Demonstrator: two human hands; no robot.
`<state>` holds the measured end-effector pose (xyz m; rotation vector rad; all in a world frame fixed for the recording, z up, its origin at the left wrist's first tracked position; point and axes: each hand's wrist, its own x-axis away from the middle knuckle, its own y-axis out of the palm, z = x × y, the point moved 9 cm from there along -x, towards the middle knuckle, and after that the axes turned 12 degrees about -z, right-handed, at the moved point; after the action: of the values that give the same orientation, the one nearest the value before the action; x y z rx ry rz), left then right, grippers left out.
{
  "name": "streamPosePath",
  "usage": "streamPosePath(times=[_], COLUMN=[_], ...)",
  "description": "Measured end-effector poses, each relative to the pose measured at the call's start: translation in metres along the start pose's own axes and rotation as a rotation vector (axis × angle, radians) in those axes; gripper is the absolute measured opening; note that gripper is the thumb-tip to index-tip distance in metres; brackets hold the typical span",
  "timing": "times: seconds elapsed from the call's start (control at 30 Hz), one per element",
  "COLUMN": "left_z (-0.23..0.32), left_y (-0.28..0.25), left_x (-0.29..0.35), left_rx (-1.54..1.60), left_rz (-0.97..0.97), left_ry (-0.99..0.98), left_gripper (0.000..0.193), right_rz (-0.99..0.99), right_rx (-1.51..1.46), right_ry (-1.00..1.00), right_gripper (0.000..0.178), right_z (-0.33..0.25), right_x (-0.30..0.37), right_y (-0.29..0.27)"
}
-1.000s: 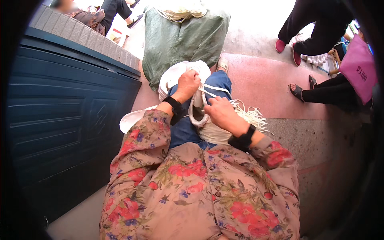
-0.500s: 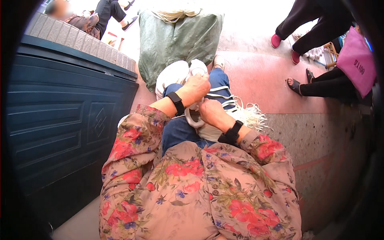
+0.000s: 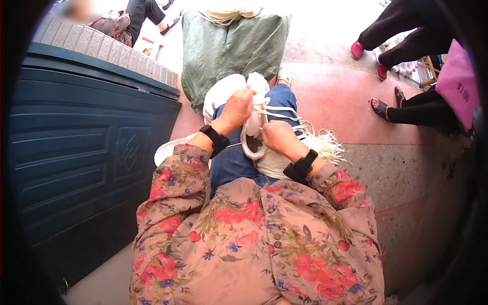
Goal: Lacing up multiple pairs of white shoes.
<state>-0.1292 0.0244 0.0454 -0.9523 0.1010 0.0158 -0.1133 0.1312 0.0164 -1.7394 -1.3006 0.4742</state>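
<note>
Shoe (image 3: 252, 123), white, lies on the lap, toe pointing away. Left hand (image 3: 236, 108) is at the lacing on its left side, right hand (image 3: 281, 137) at its right rim. Fingers curl in on both; tips mostly hidden, so can't tell if either pinches a lace. Loose white laces (image 3: 280, 108) cross the right leg toward a lace bundle (image 3: 325, 146). Green sack (image 3: 234, 56) stands just ahead.

The shoe (image 3: 253, 124) is white, the shirt (image 3: 254, 244) floral.
</note>
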Motion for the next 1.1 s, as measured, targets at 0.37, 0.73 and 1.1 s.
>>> streamPosePath(times=[0.37, 0.73, 1.1], left_z=[0.017, -0.081, -0.076], left_y=[0.017, 0.024, 0.022], left_x=[-0.002, 0.059, 0.025], left_rx=[-0.33, 1.015, 0.727], left_rz=[-0.141, -0.01, -0.053], left_ry=[0.131, -0.793, -0.702], left_gripper=[0.043, 0.038, 0.036], right_rz=[-0.078, -0.244, 0.654], right_rx=[0.034, 0.028, -0.755], right_ry=[0.05, 0.028, -0.397], right_gripper=[0.018, 0.022, 0.027], right_z=[-0.001, -0.006, 0.013], right_x=[-0.004, -0.003, 0.12], right_y=[0.007, -0.003, -0.365])
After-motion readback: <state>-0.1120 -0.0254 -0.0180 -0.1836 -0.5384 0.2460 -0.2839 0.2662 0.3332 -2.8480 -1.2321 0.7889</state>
